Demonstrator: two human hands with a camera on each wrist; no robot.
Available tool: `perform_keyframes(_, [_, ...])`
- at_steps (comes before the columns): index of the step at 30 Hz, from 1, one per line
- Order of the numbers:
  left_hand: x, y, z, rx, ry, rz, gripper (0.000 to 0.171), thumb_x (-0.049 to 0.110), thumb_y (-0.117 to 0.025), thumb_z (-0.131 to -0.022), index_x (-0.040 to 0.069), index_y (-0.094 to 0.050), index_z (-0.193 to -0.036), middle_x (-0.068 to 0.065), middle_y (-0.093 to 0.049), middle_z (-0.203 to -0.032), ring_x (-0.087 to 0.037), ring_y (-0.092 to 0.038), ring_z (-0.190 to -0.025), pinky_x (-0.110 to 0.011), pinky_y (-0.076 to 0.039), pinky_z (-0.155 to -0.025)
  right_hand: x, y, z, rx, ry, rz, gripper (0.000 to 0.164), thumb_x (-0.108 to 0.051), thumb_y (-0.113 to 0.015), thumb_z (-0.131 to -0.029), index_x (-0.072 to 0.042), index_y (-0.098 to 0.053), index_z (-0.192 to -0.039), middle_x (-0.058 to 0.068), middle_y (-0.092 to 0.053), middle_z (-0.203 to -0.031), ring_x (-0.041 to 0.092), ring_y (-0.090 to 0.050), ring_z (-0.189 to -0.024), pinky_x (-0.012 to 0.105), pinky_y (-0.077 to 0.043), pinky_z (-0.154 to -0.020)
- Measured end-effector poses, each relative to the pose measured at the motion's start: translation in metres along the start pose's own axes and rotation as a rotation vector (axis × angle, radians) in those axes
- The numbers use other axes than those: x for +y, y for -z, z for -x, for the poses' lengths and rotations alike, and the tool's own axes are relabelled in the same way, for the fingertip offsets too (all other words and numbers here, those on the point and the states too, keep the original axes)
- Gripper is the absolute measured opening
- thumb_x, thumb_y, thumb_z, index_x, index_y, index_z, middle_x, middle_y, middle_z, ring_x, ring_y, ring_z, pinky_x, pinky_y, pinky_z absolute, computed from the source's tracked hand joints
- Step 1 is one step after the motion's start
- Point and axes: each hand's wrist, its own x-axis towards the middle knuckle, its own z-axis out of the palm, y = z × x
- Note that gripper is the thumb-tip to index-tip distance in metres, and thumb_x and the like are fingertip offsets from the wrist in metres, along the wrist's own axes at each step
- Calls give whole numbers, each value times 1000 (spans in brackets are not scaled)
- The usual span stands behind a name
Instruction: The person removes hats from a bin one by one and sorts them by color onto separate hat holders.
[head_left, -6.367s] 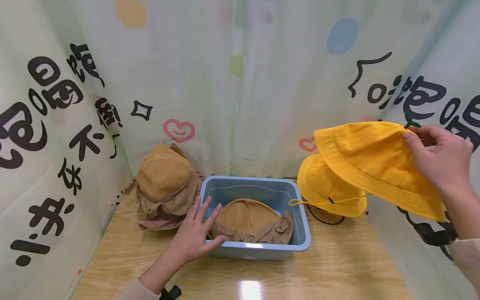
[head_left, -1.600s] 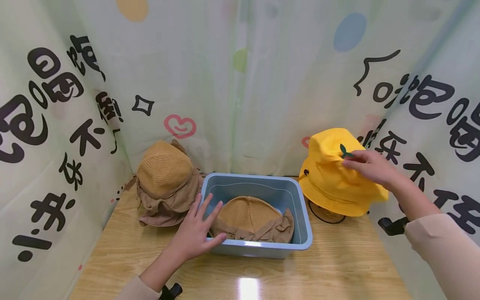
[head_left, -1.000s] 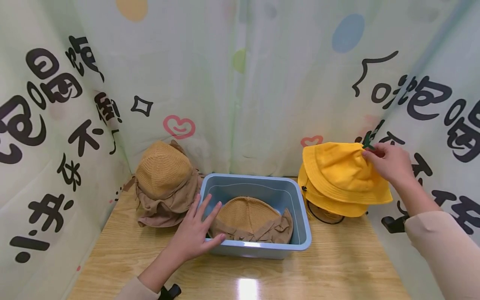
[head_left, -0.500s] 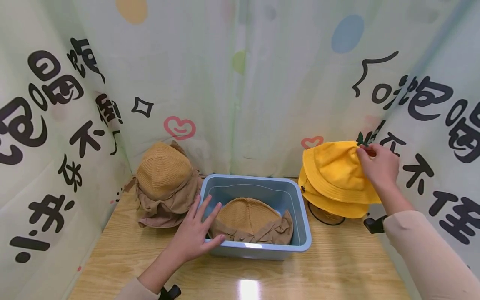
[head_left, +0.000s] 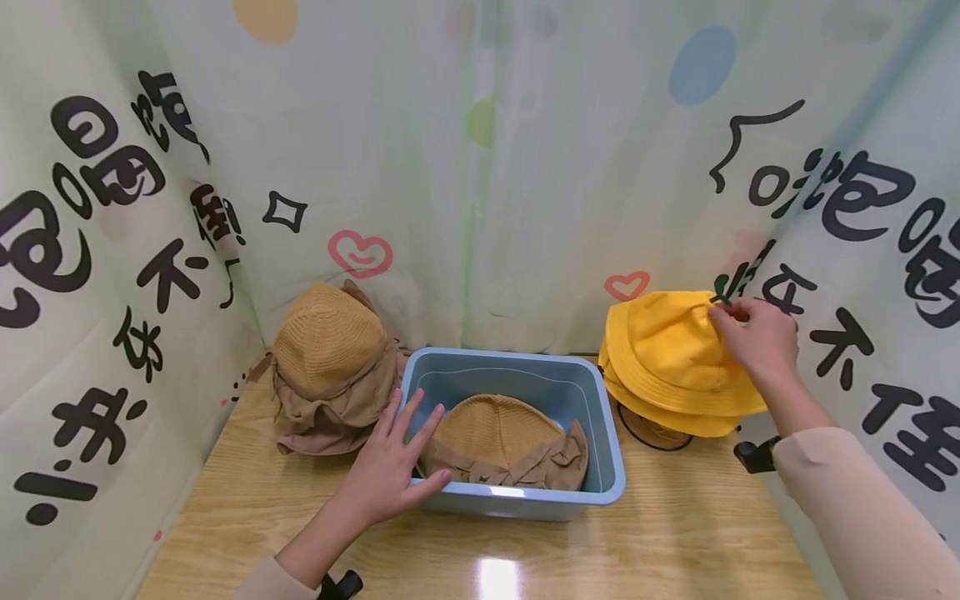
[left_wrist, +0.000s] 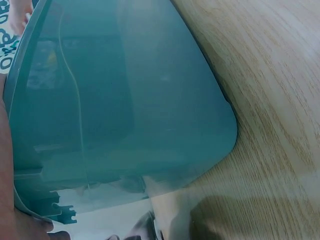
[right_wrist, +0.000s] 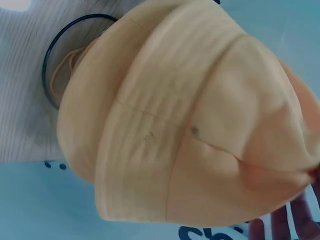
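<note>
My right hand (head_left: 761,342) pinches the crown of a yellow bucket hat (head_left: 675,350) beside its green sprout. This hat sits over another yellow hat, whose brim (right_wrist: 85,125) shows beneath it in the right wrist view. My left hand (head_left: 386,475), fingers straight and spread, rests on the left front rim of a blue plastic bin (head_left: 600,433). Inside the bin lies a tan woven hat (head_left: 491,433) with a brown cloth brim. In the left wrist view the bin's side wall (left_wrist: 130,100) fills most of the picture.
Left of the bin, tan woven hats with brown brims (head_left: 326,358) stand stacked against the curtain (head_left: 450,167). A thin black loop (head_left: 652,442) sticks out under the yellow hats. Everything stands on a wood-grain table (head_left: 637,542).
The upper yellow hat, held raised at the right earlier, has come left and down onto the other yellow hat. It has settled slightly lower since half a second ago. My left hand stays put.
</note>
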Motion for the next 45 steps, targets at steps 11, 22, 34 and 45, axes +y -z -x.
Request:
perform_keyframes(11, [3,9,-2,-44,16,-22,88,69,-54,-90,31,-19,-161,-16,-16,-166,-49,-13,-149,-72,-28,-107,14,-10,24,62,96,-96,61,-47,-53,-100,2,-53,-137,29,-55,-132,48,-48,-121,64,-34,-101])
perform_keyframes(22, [51,36,-71,60,-224,51,93,60,-62,-90,27,-14,-162,-13,-16,-166,-41,-19,-151,-64,-34,-110,28,-51,72,366,252,-135,92,-40,-76,-81,-22,-27,-157,17,-33,-157,43,-31,-140,62,-24,-113])
perform_keyframes(34, [99,17,-169,263,-447,13,95,64,-61,-86,15,-24,-159,-18,-5,-166,-45,1,-152,-61,-17,-119,29,-94,84,468,384,-56,97,-81,-58,-78,-25,-30,-152,19,-14,-165,54,-27,-142,69,-25,-110])
perform_keyframes(45, [108,-17,-206,211,-473,-67,100,69,-54,-88,17,-13,-162,-18,5,-167,-43,10,-152,-58,-12,-121,31,-111,88,434,337,-40,100,-81,-57,-78,-25,-26,-154,18,-14,-165,50,-21,-147,69,-20,-113])
